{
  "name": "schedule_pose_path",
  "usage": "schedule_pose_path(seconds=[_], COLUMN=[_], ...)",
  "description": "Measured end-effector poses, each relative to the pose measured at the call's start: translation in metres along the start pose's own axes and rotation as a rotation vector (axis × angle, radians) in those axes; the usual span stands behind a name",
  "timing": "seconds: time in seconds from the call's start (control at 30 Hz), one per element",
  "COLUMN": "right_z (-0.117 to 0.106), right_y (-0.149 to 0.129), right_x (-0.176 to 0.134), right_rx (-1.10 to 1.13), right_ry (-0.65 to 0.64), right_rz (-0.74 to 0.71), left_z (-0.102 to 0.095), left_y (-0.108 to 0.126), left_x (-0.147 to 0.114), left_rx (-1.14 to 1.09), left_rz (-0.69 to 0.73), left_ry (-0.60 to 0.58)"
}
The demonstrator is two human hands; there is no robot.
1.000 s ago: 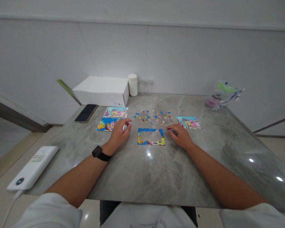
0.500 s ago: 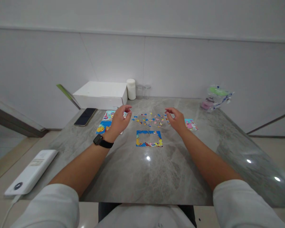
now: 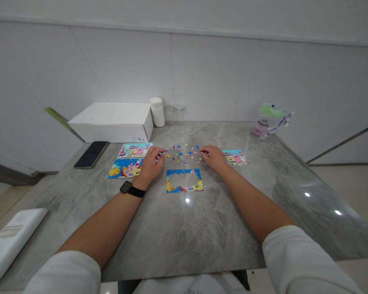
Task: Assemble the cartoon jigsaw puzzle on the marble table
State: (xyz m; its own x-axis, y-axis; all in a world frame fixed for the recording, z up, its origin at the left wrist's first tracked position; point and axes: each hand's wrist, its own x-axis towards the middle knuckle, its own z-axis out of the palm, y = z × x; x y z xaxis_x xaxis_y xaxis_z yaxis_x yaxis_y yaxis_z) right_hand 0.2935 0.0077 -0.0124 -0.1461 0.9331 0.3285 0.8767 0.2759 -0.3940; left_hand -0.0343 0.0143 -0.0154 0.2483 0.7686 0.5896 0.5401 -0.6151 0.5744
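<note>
Several small, colourful jigsaw puzzle pieces (image 3: pixel 185 154) lie loose on the grey table between my hands. At their left edge my left hand (image 3: pixel 152 163), with a black watch on its wrist, has its fingers bent around a tiny blue puzzle piece (image 3: pixel 166 150) at the fingertips. On the right side, my right hand (image 3: pixel 215 158) curls thumb and forefinger together at the outer pieces; what lies between them is too small to make out. Nearer to me sits a blue puzzle frame (image 3: pixel 185 189) with cartoon figures around its bare middle.
Two cartoon picture cards, one blue (image 3: pixel 124 168) and one light (image 3: pixel 135 150), lie left of my left hand. Another card (image 3: pixel 237 157) is beside my right forearm. Around stand a phone (image 3: pixel 91 154), white box (image 3: pixel 113 114), white bottle (image 3: pixel 157 112), glasses, plastic bag (image 3: pixel 271 119) and white power bank (image 3: pixel 15 239).
Both hands have come down to the table, at the two sides of the loose pieces, and their fingers have drawn closer together. The view has shifted to the right.
</note>
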Motion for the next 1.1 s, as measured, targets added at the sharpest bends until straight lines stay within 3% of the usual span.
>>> schedule_pose_path(seconds=[0.33,0.93,1.1], right_z=[-0.003,-0.006,-0.015], right_y=[-0.010,0.010,0.004], right_x=[-0.005,0.001,0.004], right_rx=[-0.203,-0.134,0.071], right_ry=[-0.181,-0.238,-0.211], right_rz=[0.092,0.132,0.171], left_z=[0.002,0.002,0.004], left_y=[0.000,0.011,0.019], left_x=[-0.001,0.000,-0.001], left_rx=[0.011,0.025,0.052], left_rz=[0.008,0.043,0.067], left_ry=[-0.044,-0.070,-0.098])
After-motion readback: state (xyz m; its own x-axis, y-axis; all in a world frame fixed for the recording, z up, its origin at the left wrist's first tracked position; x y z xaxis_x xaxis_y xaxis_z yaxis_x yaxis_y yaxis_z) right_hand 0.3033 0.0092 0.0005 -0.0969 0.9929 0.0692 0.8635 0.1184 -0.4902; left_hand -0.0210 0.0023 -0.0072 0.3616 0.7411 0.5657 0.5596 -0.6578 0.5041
